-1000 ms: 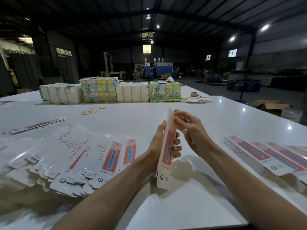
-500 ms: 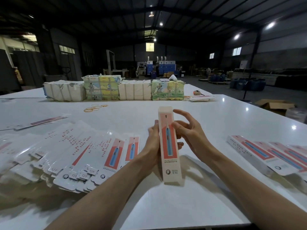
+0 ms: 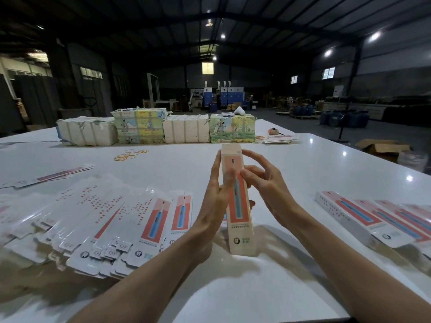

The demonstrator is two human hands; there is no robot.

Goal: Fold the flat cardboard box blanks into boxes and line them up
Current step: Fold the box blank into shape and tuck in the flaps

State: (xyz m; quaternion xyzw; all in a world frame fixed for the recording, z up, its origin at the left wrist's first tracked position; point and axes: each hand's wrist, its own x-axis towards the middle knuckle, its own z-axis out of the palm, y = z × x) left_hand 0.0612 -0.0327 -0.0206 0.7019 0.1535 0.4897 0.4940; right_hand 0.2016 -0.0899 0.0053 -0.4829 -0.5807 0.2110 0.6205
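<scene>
Box [image 3: 238, 206] up on end at table [image 3: 256, 287] centre, just ahead of both forearms, leaning away, printed face to camera. Lower end down at the tabletop; cannot tell if touching.

Left hand [image 3: 213, 206] wrapped round the left edge. Long fingers [image 3: 218, 169] run nearly straight up the side, two laid over the front, one tip peeking out behind the right edge. Right hand [image 3: 268, 190] half curled, thumb pressed on the front face, forefinger on the upper right edge: a pinch, not a full grip.

Step judged: squaring the tube and closing the top end. Best done by keeping the left grip as the brace, running the right thumb along the crease, tucking the flap straight. Light pressure only; thin card likely to dent.

Flat blanks [image 3: 105, 217] fanned in a loose heap just left of the left hand. Finished boxes [image 3: 373, 220] lined side by side to the right, well apart from the held one. Next slot presumably at that row's near end.

Farther out: rubber bands [image 3: 130, 155], then wrapped bundles [image 3: 158, 129] along the far edge.

Versus half a second ago: same spot, same facing. Left fingers now stretched higher up the edge and over the front, right thumb moved onto the face. A second ago: blank flatter, edge-on to camera.
</scene>
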